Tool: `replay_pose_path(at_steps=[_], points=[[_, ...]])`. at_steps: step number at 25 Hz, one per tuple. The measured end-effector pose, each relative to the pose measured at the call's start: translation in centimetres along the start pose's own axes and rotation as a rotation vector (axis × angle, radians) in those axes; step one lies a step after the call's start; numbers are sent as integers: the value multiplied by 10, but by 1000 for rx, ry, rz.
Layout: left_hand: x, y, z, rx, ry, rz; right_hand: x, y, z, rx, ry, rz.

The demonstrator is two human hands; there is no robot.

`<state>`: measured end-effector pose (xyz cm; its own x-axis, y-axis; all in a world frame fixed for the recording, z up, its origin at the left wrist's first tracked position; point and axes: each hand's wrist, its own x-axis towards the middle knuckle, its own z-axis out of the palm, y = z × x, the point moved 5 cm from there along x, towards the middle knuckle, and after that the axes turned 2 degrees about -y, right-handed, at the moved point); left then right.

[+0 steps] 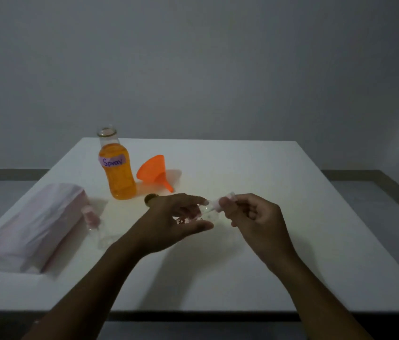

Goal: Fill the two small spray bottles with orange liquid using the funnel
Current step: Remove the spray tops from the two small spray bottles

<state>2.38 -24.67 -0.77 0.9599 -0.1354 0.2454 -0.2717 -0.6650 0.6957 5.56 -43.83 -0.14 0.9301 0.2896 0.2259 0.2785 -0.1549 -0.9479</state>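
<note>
Gold cap [150, 198], seemingly, behind left hand [178, 222]

On the white counter [242, 266], the large bottle [107, 136] at eleven o'clock is clear glass with orange liquid [121, 185] and a lilac label [112, 161] handwritten in blue; the funnel [153, 171] at twelve o'clock is plain orange, the cap [149, 199] gold. The pack [31, 227] at nine o'clock is pale pink, the lying spray bottle [93, 222] beside it clear with a pink top, like the held spray bottle [209, 211] at centre, which bears small reddish specks

2 small spray btls: held btl [209, 210] btwn left grip [176, 222] & right grip [254, 217]; lying btl [93, 218] well left of them. 1 big orange btl [118, 173], 1 funnel [153, 170], 1 gold cap [149, 198] just beyond left grip. 1 pink pack [31, 224].
</note>
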Motion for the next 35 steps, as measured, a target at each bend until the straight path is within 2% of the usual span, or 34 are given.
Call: replay_pose_path(at_steps=[6, 8, 11, 15, 19, 23, 25, 27, 29, 33, 35], points=[[-2, 6, 32, -41, 81, 71, 8, 26, -15, -132, -145, 98], [4, 3, 36, -31, 100, 78, 14, 32, -21, -163, -160, 78], [13, -2, 38, -65, 73, 35, 21, 35, -24, -177, -176, 11], [19, -12, 43, -191, -58, -25, 27, 38, -20, -199, -208, -30], [13, -15, 39, -116, -27, -20, 26, 39, -21, -96, -360, 91], [9, -14, 37, -90, 26, -4, 28, 38, -26, -285, -149, 137], [7, -15, 37, -78, 39, -1, 26, 36, -21, -237, -176, 119], [7, -17, 38, -70, 45, -18, 24, 33, -20, -89, -280, 82], [7, -18, 38, -57, 51, -24, 21, 34, -19, -89, -377, 99], [9, -17, 43, -47, 31, -2, 22, 46, -17, -198, -253, 233], [9, -17, 45, -42, 24, -2, 26, 46, -17, -184, -214, 199]])
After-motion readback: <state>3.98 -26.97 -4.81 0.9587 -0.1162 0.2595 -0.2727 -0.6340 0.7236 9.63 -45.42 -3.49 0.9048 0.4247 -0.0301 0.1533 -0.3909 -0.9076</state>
